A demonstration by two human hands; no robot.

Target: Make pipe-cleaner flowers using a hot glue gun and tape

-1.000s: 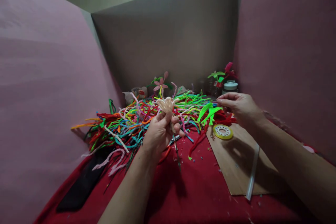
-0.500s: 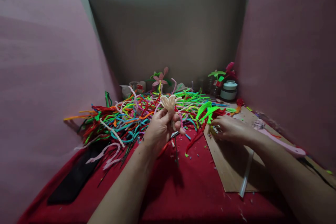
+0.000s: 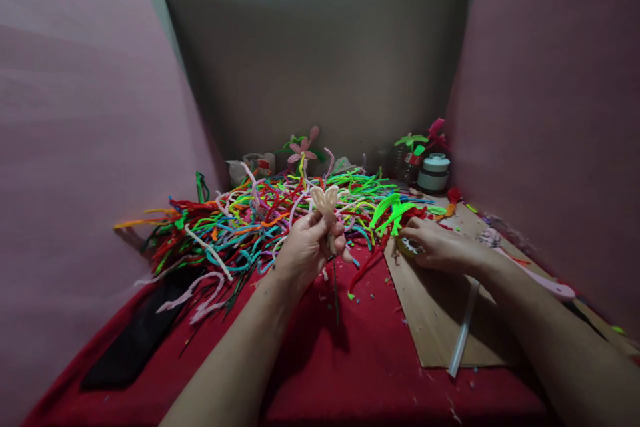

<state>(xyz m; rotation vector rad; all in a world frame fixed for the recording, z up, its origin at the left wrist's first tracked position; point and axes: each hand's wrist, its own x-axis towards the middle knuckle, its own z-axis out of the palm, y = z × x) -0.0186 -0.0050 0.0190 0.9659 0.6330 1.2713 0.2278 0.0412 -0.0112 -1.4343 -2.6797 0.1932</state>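
Note:
My left hand (image 3: 313,237) pinches a cream pipe-cleaner flower (image 3: 324,200) at its base. The looped petals point up, and a thin dark stem (image 3: 336,290) hangs below my fingers. On the right, my right hand (image 3: 437,243) is closed around the edge of a small tape roll (image 3: 411,247), yellowish with a pale, patterned core. The roll is over the far left part of a cardboard sheet (image 3: 435,327). Bright green pipe-cleaner leaves (image 3: 393,213) lie just beyond that hand, beside red pipe cleaners (image 3: 370,263).
A heap of multicoloured pipe cleaners (image 3: 270,213) spreads across the back of the red cloth (image 3: 370,373). At the left lies a black flat object (image 3: 130,340). A clear stick (image 3: 465,327) rests on the cardboard near a pink-handled tool (image 3: 537,273). Behind stands a pale jar (image 3: 434,173).
My right hand has lifted or turned the tape roll slightly, so its core shows more clearly. My left hand keeps the flower, now tilted a little differently. The view has shifted slightly.

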